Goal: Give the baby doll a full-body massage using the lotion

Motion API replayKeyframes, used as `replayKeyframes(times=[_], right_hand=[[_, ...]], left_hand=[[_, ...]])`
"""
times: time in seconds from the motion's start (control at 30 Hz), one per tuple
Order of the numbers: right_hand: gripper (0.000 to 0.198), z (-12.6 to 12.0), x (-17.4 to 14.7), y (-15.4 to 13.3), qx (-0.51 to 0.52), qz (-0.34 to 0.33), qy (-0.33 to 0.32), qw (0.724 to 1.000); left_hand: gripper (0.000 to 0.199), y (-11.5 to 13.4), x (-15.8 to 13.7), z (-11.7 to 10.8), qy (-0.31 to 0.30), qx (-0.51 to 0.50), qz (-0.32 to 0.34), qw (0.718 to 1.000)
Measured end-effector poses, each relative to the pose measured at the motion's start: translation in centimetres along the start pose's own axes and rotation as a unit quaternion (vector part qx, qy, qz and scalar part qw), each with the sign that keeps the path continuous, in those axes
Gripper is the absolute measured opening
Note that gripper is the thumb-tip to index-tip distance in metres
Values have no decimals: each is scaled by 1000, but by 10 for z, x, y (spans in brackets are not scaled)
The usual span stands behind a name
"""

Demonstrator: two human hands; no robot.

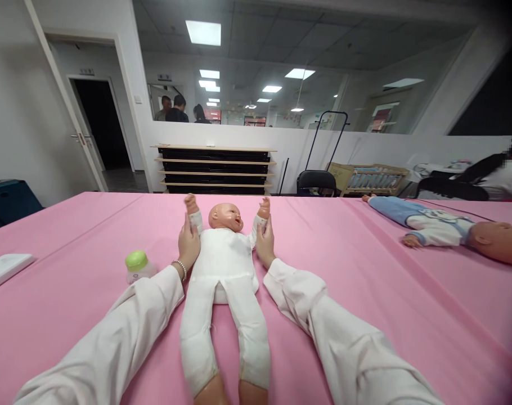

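Observation:
A baby doll (223, 259) with a white cloth body lies on its back on the pink-covered table (332, 242), head away from me and turned to the right. Both its arms point up beside the head. My left hand (189, 244), with a beaded bracelet at the wrist, holds the doll's arm on the left side. Around the arm on the other side is my right hand (265, 244). The fingers of both hands are partly hidden behind the doll's arms. Left of my left wrist stands a small bottle with a green lid (137, 261).
A second doll in blue and white clothes (437, 222) lies at the table's right. At the left edge is a white flat object (7, 270). Beyond the table stand stacked boards (216, 169), a black chair (316, 183) and a wooden crib (374, 179). People show through the window.

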State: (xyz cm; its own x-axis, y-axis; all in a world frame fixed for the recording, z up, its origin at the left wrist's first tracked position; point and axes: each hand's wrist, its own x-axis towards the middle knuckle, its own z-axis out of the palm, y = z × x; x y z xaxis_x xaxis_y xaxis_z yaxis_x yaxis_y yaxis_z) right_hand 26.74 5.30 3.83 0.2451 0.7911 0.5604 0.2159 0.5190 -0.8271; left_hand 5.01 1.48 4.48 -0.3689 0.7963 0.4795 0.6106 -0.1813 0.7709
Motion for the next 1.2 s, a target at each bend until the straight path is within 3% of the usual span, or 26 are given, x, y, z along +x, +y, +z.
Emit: replayKeyframes(times=[0.07,0.2,0.47,1.03,1.13,1.2], right_hand=[[59,11,11,15,-39,10,-6,999],[54,21,24,46,-48,66,-35,996],[41,20,25,48,-5,68,-79,995],[41,19,24,48,-51,53,-94,993],[46,19,21,45,-98,33,-55,993],[51,17,16,39,-140,-24,-9,990]], left_hand=[[49,-5,12,8,-15,92,20,995],[48,-24,24,19,-70,178,-29,981],[45,-39,31,23,-120,155,-47,979],[46,-38,30,22,-119,150,-38,981],[53,-37,28,20,-70,132,-17,989],[66,-33,23,16,-5,100,7,995]])
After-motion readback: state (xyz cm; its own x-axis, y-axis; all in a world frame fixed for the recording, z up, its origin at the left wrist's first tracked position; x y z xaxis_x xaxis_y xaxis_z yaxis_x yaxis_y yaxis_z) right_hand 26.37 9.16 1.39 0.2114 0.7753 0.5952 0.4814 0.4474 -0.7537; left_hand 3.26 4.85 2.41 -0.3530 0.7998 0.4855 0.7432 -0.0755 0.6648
